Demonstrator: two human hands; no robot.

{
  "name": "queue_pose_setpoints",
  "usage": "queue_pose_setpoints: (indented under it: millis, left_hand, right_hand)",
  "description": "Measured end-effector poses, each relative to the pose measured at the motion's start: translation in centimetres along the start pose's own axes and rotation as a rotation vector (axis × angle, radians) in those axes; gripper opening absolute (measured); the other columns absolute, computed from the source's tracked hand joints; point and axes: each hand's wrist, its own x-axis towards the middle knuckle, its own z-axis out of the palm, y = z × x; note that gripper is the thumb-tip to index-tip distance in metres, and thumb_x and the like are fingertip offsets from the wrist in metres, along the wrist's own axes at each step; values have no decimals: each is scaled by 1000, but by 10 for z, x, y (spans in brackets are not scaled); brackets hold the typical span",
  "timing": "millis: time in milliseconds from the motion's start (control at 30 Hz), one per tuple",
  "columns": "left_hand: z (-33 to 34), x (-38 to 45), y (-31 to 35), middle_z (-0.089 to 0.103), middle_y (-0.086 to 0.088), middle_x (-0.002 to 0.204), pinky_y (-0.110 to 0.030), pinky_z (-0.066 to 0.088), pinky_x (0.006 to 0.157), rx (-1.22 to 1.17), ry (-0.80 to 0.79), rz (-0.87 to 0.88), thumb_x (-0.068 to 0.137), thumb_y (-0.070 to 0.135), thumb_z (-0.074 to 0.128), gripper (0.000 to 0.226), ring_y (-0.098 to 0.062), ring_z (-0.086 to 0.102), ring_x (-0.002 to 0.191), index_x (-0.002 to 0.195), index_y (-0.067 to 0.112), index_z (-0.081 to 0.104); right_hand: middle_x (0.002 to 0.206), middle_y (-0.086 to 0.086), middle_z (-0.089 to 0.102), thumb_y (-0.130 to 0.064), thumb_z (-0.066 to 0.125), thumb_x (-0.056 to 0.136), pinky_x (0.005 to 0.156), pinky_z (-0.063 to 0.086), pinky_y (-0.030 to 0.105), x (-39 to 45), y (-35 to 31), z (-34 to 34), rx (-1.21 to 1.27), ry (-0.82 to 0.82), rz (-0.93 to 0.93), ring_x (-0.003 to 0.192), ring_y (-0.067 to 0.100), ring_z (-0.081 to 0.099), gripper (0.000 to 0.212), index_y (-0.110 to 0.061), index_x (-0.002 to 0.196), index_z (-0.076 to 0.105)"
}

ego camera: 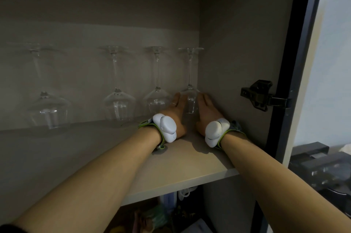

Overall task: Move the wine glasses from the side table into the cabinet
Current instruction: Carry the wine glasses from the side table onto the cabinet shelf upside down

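Several clear wine glasses stand upside down in a row at the back of the cabinet shelf. The rightmost wine glass stands close to the right cabinet wall. My left hand lies against the left side of its bowl and my right hand against the right side. The fingers of both hands look fairly straight along the glass. Three other glasses stand to the left: one beside my left hand, one further over, and one at the far left.
The right cabinet wall carries a black hinge, and the dark-framed door stands open beyond it. A lower compartment holds assorted items. Dark objects sit outside at the right. A wide gap separates the two leftmost glasses.
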Motion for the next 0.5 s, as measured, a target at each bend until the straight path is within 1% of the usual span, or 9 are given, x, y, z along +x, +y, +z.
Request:
queue_pose_setpoints:
  millis: [67,100,167,233,300,367,433,500]
  left_hand:
    - [-4,-4,3,-13,-5,162,-24,8,113,19,6,35,100,21,43,75,-25,7,149,152,16,-10]
    - [-6,-7,5,-14,-5,161,-25,7,114,-1,23,55,101,21,40,73,-24,6,149,152,16,-11]
    - [-8,-10,6,-13,-6,162,-29,12,116,2,61,74,99,21,41,74,-25,9,149,152,16,-11]
    - [-7,-13,4,-4,-5,162,-30,22,115,-26,51,79,95,19,46,78,-26,21,145,153,19,-6]
    - [-8,-17,2,8,-4,162,-35,34,112,-106,103,55,87,17,53,83,-29,33,141,154,24,5]
    - [-11,-22,-1,26,-5,157,-41,43,105,-177,172,12,78,14,56,83,-31,41,136,151,26,20]
    - [-15,-30,-8,42,-6,147,-41,48,98,-185,221,-21,77,11,55,72,-30,49,128,145,22,35]
    - [-20,-41,-14,48,-7,141,-40,50,95,-170,247,-48,79,8,53,63,-30,53,121,140,20,44]
  right_hand:
    - [162,5,3,-22,38,101,116,25,43,-1,-1,1,-45,15,-17,145,31,21,63,-17,155,5]
    - [161,5,4,-22,39,100,115,26,43,-2,-1,1,-49,26,-26,145,31,22,63,-17,154,6]
    - [160,7,7,-24,42,98,116,25,43,-7,-3,-2,-56,43,-42,145,32,22,65,-16,154,9]
    - [160,9,10,-24,48,94,117,24,44,-12,-3,-4,-20,46,-65,145,32,21,71,-16,154,10]
    - [161,9,7,-20,51,91,119,21,42,-18,-5,-8,27,54,-91,148,31,15,78,-17,155,8]
    - [162,6,2,-20,50,92,121,16,38,-24,-8,-12,16,75,-103,149,28,9,78,-19,155,5]
    - [163,5,4,-20,53,90,121,17,38,-29,-11,-13,-11,94,-134,149,28,10,80,-21,155,7]
    - [162,5,9,-18,54,87,119,21,38,-34,-16,-14,-24,109,-182,148,28,14,80,-21,155,13]
